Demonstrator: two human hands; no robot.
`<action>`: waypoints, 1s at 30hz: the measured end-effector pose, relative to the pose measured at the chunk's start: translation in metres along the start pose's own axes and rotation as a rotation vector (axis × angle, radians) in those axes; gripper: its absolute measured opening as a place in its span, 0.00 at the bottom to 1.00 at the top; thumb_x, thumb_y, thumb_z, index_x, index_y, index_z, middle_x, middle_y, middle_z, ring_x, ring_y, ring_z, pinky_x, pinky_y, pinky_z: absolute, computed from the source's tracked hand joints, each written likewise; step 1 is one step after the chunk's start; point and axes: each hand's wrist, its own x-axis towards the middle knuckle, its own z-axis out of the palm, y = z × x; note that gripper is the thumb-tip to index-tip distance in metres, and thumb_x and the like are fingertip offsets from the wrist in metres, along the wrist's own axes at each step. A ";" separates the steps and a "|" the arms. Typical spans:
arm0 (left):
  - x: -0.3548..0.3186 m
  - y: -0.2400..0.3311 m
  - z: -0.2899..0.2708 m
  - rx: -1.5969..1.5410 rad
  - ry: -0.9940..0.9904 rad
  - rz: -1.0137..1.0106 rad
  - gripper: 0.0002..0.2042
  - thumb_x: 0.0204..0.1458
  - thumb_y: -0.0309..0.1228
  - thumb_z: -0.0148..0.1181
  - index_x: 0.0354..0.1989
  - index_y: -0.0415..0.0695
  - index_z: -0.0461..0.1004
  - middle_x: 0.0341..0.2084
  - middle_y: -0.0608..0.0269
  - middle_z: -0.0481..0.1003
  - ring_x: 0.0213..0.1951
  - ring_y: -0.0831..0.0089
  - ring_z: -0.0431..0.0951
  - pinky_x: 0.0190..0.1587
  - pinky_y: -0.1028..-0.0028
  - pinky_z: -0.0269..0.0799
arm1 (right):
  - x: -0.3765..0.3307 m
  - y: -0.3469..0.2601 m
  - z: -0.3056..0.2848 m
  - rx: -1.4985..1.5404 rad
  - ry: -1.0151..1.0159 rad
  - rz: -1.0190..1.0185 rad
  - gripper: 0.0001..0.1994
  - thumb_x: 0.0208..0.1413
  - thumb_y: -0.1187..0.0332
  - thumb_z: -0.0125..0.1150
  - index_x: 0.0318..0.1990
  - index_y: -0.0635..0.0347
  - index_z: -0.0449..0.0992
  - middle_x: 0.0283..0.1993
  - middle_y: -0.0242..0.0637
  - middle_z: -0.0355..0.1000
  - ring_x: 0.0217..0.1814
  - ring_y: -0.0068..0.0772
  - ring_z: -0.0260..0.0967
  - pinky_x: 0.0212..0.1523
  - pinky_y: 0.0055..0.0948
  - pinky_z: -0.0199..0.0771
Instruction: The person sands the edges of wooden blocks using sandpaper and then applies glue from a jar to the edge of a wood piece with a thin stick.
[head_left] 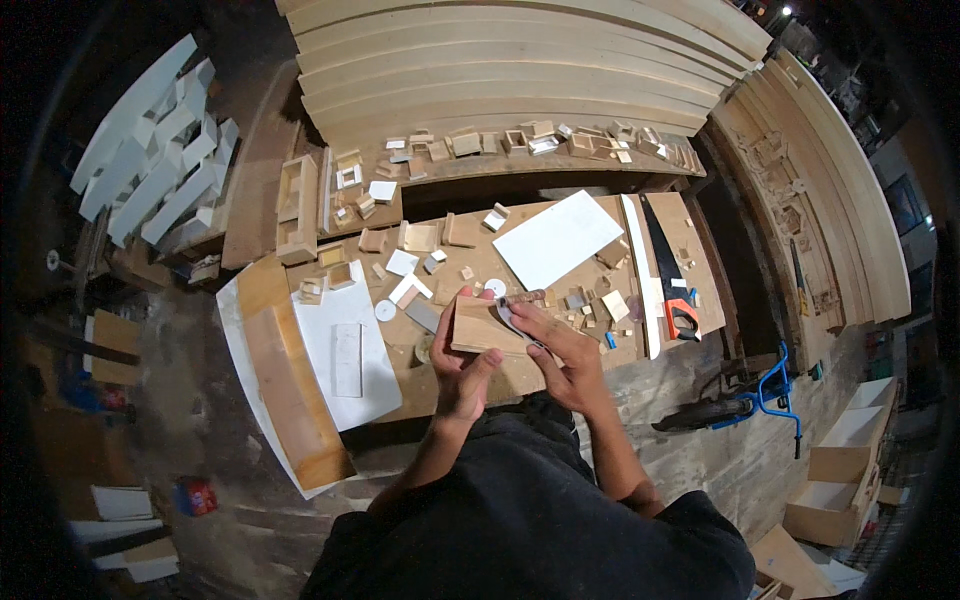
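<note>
My left hand (463, 385) grips a small wooden box-like piece (477, 328) over the near side of the bench, thumb along its lower edge. My right hand (568, 352) presses a curled grey sheet, which looks like sandpaper (512, 318), against the right end of that piece. The right fingers lie over the sheet, and its underside is hidden. Just beyond the hands, a white disc (495, 287) and several small wood offcuts rest on the workbench (470, 270). A grey flat strip (422, 316) lies beside the left hand.
A white panel (558, 240) lies at the bench's far right, near a handsaw (668, 262) with an orange handle and a long white strip (640, 280). White boards (345, 345) cover the left end. Long planks (520, 65) stand behind; a blue-framed bike (770, 395) is on the right.
</note>
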 end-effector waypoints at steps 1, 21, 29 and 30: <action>0.002 0.003 -0.002 0.084 -0.057 0.013 0.45 0.47 0.23 0.73 0.73 0.33 0.52 0.68 0.47 0.63 0.67 0.63 0.65 0.69 0.63 0.60 | -0.003 0.001 -0.008 0.002 -0.058 -0.008 0.19 0.58 0.81 0.58 0.57 0.60 0.78 0.62 0.45 0.74 0.67 0.48 0.70 0.66 0.38 0.68; -0.006 -0.053 0.099 0.152 -0.147 -0.203 0.51 0.44 0.37 0.80 0.70 0.24 0.53 0.63 0.49 0.70 0.62 0.66 0.71 0.65 0.67 0.65 | -0.042 0.021 -0.137 0.134 -0.232 -0.185 0.19 0.58 0.77 0.60 0.58 0.59 0.78 0.63 0.44 0.74 0.70 0.51 0.65 0.72 0.47 0.60; -0.012 -0.088 0.126 0.485 -0.209 0.183 0.44 0.42 0.41 0.80 0.63 0.25 0.66 0.60 0.42 0.70 0.60 0.60 0.71 0.63 0.67 0.64 | -0.053 0.065 -0.185 0.069 0.054 -0.010 0.21 0.55 0.81 0.58 0.57 0.58 0.79 0.62 0.46 0.74 0.69 0.48 0.68 0.71 0.44 0.63; -0.009 -0.087 0.127 0.548 -0.255 0.213 0.44 0.42 0.40 0.80 0.63 0.25 0.67 0.60 0.42 0.69 0.60 0.60 0.71 0.62 0.67 0.65 | -0.056 0.059 -0.190 0.064 0.071 -0.031 0.21 0.55 0.81 0.58 0.57 0.58 0.79 0.61 0.47 0.75 0.69 0.48 0.68 0.71 0.44 0.64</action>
